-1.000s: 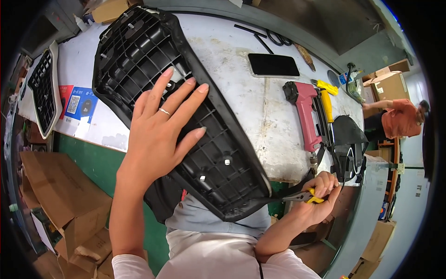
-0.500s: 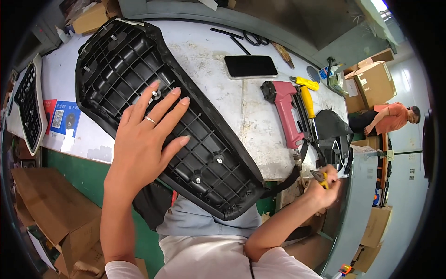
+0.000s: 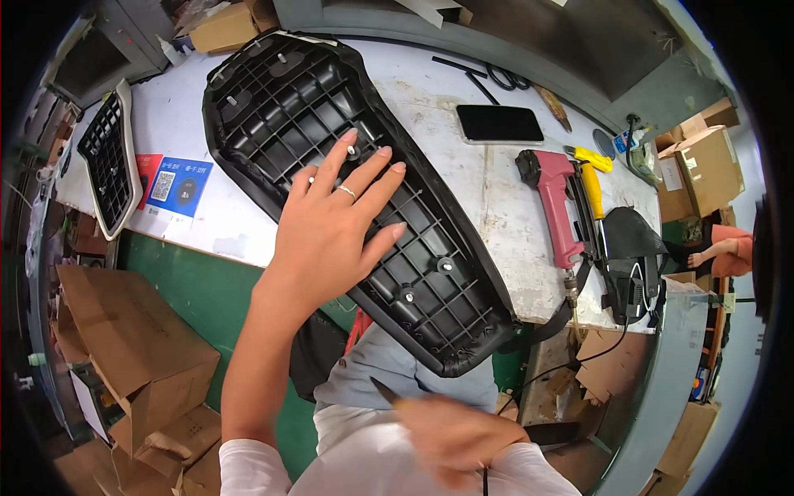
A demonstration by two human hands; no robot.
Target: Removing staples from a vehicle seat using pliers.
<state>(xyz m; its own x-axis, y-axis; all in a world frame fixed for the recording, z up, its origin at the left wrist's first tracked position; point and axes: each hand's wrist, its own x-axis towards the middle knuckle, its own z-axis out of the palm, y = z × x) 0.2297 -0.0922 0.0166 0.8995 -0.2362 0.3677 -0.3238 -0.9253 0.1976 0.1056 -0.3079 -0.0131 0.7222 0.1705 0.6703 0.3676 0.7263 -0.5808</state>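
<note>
A long black motorcycle seat [image 3: 423, 240] lies upside down across the table, its ribbed plastic base and metal studs facing up and its near end jutting past the edge. My left hand [image 3: 331, 219], a ring on one finger, rests on the ribs with its fingers spread. Low in front of my lap is my right hand [image 3: 459, 434], smeared by motion and closed on pliers [image 3: 385, 395]. Only their dark pointed jaws stick out clearly, toward the left; the earlier frame shows yellow handles. The pliers are apart from the seat.
On the table's right are a pink staple gun [image 3: 556, 207] with a hose, a yellow-handled screwdriver [image 3: 592, 190], a phone [image 3: 499, 123] and a black pouch [image 3: 630, 240]. A second, white-edged seat [image 3: 112, 165] leans at left. Cardboard boxes [image 3: 136, 339] stand below; a person [image 3: 732, 250] is far right.
My right hand has swung from the table's right edge to in front of my lap, bringing the pliers along. The view has turned left; my left hand stays on the seat.
</note>
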